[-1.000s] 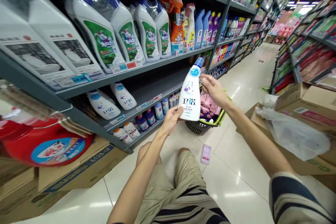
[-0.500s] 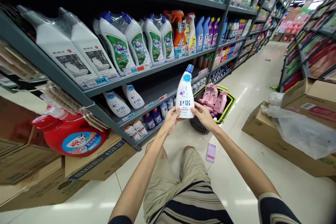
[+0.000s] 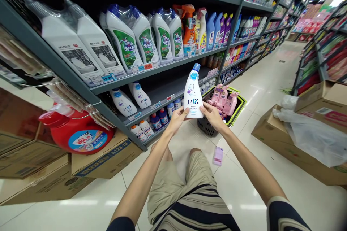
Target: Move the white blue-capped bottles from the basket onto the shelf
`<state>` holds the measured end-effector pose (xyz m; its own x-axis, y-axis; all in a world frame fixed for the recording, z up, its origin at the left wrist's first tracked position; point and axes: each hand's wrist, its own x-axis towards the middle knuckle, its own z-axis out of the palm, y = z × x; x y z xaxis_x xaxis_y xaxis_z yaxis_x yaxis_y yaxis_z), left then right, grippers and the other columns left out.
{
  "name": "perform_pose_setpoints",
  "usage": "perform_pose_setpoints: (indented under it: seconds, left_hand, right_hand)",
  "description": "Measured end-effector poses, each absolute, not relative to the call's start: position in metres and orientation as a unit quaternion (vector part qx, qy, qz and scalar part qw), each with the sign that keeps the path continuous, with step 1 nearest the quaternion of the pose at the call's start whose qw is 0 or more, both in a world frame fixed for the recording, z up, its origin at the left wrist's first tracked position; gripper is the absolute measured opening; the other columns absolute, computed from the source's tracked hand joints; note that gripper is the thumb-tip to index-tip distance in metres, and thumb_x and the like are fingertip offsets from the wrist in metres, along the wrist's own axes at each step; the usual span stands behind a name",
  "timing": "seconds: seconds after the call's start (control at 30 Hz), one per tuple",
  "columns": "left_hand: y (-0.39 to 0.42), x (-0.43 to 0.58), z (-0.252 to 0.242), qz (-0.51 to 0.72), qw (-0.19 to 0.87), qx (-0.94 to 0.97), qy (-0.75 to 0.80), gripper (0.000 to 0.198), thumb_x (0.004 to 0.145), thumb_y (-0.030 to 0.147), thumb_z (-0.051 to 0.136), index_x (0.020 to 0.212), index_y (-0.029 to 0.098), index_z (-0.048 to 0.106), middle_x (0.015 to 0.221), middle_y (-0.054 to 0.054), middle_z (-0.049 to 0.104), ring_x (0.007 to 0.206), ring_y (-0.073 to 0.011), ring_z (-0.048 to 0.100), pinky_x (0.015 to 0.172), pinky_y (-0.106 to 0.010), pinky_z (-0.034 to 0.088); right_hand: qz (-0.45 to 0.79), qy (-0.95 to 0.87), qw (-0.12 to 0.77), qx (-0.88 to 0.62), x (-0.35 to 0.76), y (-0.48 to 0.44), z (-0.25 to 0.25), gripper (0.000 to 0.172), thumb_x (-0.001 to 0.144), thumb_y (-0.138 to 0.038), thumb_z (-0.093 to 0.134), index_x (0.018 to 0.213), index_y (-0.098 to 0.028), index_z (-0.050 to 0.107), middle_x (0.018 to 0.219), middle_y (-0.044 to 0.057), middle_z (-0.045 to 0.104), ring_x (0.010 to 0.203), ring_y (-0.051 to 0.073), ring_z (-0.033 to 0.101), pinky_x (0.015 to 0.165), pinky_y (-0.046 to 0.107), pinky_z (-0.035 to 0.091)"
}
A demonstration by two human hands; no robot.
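A white bottle with a blue cap (image 3: 193, 92) stands nearly upright between my two hands, its label facing me. My left hand (image 3: 178, 119) grips its lower left side, and my right hand (image 3: 213, 115) holds the lower right side. Two similar white bottles (image 3: 123, 103) lean on the lower shelf (image 3: 157, 97) at the left. Just behind my right hand, a dark basket with a green rim (image 3: 241, 106) sits on the floor with pink bottles (image 3: 222, 97) inside.
Cardboard boxes (image 3: 108, 157) and a red jug (image 3: 81, 133) stand at the left. More boxes (image 3: 287, 140) with a plastic bag (image 3: 311, 133) are at the right. A phone (image 3: 218, 156) lies on the floor. Above the lower shelf, green-labelled bottles (image 3: 126, 48) line another shelf.
The view has shifted slightly, so the shelves sit a little further right. Both hands still hold the bottle, which now looks a bit more upright.
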<state>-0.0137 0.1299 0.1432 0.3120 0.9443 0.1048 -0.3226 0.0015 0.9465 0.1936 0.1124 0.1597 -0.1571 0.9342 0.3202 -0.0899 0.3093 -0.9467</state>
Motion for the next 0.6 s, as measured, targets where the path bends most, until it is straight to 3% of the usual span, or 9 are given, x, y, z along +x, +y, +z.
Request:
perform_pose_setpoints:
  seconds: [0.33,0.6]
  left_hand:
    - [0.140,-0.056,0.112,0.500,0.616,0.494,0.357,0.066,0.083,0.049,0.089,0.136,0.014,0.072,0.133,-0.017,0.076,0.112,-0.0312,0.076,0.110,-0.051,0.056]
    - [0.168,-0.094,0.049,0.500,0.596,0.460,0.428,0.072,0.076,0.053,0.093,0.133,0.014,0.073,0.125,-0.016,0.080,0.116,-0.0340,0.076,0.109,-0.053,0.057]
  right_hand:
    - [0.544,-0.592,0.490,-0.336,0.167,0.143,0.124,0.062,0.092,-0.057,0.078,0.143,-0.023,0.070,0.139,0.008,0.074,0.125,0.031,0.071,0.113,0.049,0.057]
    - [0.571,-0.632,0.376,-0.366,0.130,0.220,0.061,0.068,0.077,-0.048,0.093,0.135,-0.021,0.069,0.132,0.011,0.077,0.115,0.029,0.076,0.103,0.047,0.064]
